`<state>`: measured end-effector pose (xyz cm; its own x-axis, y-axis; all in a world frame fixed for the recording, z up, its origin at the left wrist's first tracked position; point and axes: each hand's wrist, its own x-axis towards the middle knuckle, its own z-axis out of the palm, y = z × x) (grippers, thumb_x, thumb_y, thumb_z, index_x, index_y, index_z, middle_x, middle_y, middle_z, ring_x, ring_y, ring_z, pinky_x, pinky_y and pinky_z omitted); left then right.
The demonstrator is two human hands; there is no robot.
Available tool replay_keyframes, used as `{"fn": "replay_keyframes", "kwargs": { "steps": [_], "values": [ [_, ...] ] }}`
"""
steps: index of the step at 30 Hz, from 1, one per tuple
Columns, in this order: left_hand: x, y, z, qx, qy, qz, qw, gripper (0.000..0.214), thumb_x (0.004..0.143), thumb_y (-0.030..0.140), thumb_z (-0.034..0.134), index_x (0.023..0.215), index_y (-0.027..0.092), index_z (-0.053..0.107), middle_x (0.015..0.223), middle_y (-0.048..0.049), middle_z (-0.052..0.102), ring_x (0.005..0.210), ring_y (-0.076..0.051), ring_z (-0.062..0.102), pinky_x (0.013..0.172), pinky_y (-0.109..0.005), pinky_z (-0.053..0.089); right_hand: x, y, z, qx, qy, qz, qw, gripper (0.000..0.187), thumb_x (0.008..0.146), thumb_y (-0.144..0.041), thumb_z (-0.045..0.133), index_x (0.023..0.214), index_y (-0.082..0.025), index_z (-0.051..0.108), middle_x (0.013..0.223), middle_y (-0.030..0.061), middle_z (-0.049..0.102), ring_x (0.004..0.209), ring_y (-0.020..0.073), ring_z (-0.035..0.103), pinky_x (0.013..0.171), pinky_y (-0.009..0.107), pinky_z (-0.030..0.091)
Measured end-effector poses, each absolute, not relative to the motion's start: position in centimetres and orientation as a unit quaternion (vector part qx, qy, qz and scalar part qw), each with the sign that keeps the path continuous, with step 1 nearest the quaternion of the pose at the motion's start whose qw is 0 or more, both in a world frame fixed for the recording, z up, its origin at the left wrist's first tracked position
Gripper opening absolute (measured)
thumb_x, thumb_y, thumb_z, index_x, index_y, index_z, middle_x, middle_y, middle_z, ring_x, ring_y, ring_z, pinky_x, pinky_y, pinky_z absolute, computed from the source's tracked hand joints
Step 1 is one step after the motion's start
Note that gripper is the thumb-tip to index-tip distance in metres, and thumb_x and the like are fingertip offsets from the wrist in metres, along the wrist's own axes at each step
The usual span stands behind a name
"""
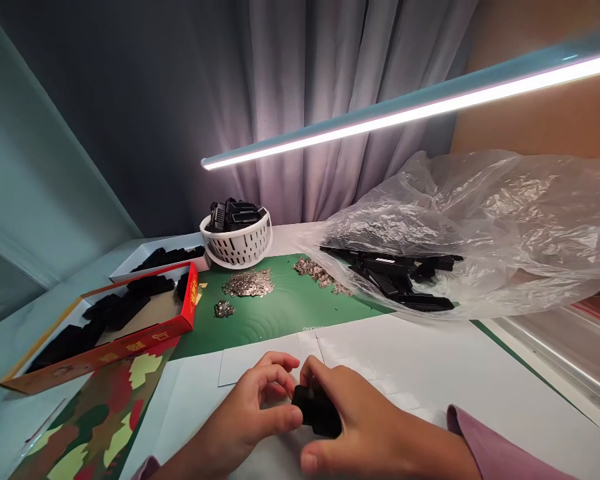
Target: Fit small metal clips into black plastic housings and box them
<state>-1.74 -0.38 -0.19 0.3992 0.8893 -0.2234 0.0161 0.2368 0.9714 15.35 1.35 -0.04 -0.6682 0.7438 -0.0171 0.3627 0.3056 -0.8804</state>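
Note:
My hands work low in the picture over a white sheet [380,360]. A small black plastic part [316,412] sits between them, with my right hand [375,427] gripping it from the right. My left hand [245,417] curls in from the left, and its thumb presses against the part's left side. The part's exact shape is mostly hidden by my fingers. Beyond the sheet lies a green cutting mat [285,313] with small heaps of silvery metal pieces [248,283] on it.
A white slotted basket [237,243] holds black parts, and black parts also lie in two open boxes [145,320] at the left. A clear plastic bag [470,227] lies over more black parts at the right. A camouflage-printed sheet [100,420] lies lower left. A light bar [410,113] crosses above.

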Motion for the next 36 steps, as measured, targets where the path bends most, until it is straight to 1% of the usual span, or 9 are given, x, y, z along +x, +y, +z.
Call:
{"fn": "replay_keyframes", "kwargs": {
  "steps": [5,9,13,17,23,27,30,33,36],
  "values": [
    [-1.3,-0.9,0.1,0.499,0.474,0.374,0.622,0.015,0.056,0.020,0.065,0.065,0.018,0.053,0.096,-0.0015,0.040,0.082,-0.018,0.048,0.074,-0.031,0.035,15.2,1.4,-0.8,-0.381,-0.815,0.400,0.172,0.056,0.045,-0.057,0.065,0.076,-0.018,0.040,0.061,-0.0054,0.044,0.049,0.0053,0.030,0.042,0.015,0.017],
    [-0.9,-1.1,0.4,0.549,0.507,0.382,0.543,0.013,0.056,0.014,0.063,0.063,0.018,0.054,0.089,-0.0021,0.045,0.088,-0.020,0.047,0.074,-0.031,0.037,14.8,1.4,-1.6,-0.394,-0.820,0.381,0.162,0.045,0.051,-0.042,0.067,0.073,-0.018,0.036,0.059,-0.0055,0.044,0.048,0.0054,0.029,0.043,0.015,0.018],
    [-0.8,-1.1,0.5,0.599,0.529,0.377,0.469,0.011,0.058,0.011,0.061,0.065,0.018,0.056,0.087,-0.0032,0.049,0.087,-0.020,0.048,0.074,-0.031,0.039,14.0,1.4,-2.3,-0.443,-0.813,0.350,0.143,0.029,0.058,-0.030,0.056,0.073,-0.018,0.035,0.057,-0.0034,0.046,0.047,0.0074,0.033,0.044,0.016,0.019],
    [-1.0,-1.0,-0.1,0.657,0.519,0.394,0.379,0.010,0.062,0.010,0.059,0.067,0.018,0.056,0.083,-0.0033,0.053,0.083,-0.019,0.049,0.072,-0.030,0.040,13.5,1.4,-2.5,-0.476,-0.814,0.314,0.112,0.023,0.058,-0.029,0.045,0.074,-0.018,0.032,0.059,-0.0002,0.050,0.047,0.0109,0.040,0.044,0.017,0.022],
    [-1.1,-1.2,-1.1,0.714,0.479,0.439,0.261,0.017,0.061,0.005,0.058,0.070,0.019,0.055,0.081,-0.0018,0.057,0.082,-0.018,0.049,0.073,-0.028,0.041,13.4,1.3,-2.6,-0.500,-0.815,0.286,0.063,0.021,0.062,-0.033,0.041,0.073,-0.018,0.031,0.061,0.0028,0.053,0.051,0.0158,0.048,0.045,0.018,0.025],
    [-1.3,-0.9,-1.8,0.725,0.476,0.439,0.234,0.016,0.062,0.010,0.060,0.073,0.020,0.056,0.083,-0.0020,0.057,0.084,-0.019,0.049,0.075,-0.030,0.040,13.5,1.4,-2.5,-0.494,-0.824,0.274,0.055,0.019,0.063,-0.030,0.040,0.074,-0.018,0.031,0.063,0.0034,0.055,0.054,0.0176,0.051,0.046,0.018,0.024],
    [-1.7,-0.5,-2.4,0.745,0.453,0.441,0.214,0.010,0.066,0.026,0.060,0.074,0.021,0.056,0.081,-0.0025,0.057,0.084,-0.020,0.049,0.077,-0.033,0.040,13.5,1.6,-2.3,-0.498,-0.819,0.284,0.037,0.019,0.063,-0.029,0.044,0.074,-0.018,0.033,0.066,0.0043,0.056,0.058,0.0187,0.053,0.047,0.018,0.025],
    [-2.4,-0.1,-2.8,0.768,0.434,0.429,0.192,0.019,0.069,0.039,0.056,0.078,0.023,0.058,0.081,-0.0030,0.057,0.085,-0.020,0.050,0.078,-0.033,0.041,13.5,1.8,-2.1,-0.501,-0.812,0.297,0.034,0.021,0.063,-0.030,0.048,0.073,-0.018,0.034,0.066,0.0041,0.058,0.059,0.0194,0.055,0.046,0.018,0.025],
    [-3.1,0.3,-3.0,0.792,0.432,0.392,0.179,0.020,0.066,0.038,0.059,0.081,0.026,0.060,0.085,-0.0029,0.058,0.088,-0.021,0.051,0.081,-0.034,0.041,13.4,1.9,-2.4,-0.493,-0.820,0.283,0.071,0.022,0.064,-0.031,0.051,0.072,-0.018,0.035,0.064,0.0030,0.059,0.056,0.0191,0.056,0.043,0.017,0.023]
  ]
}}
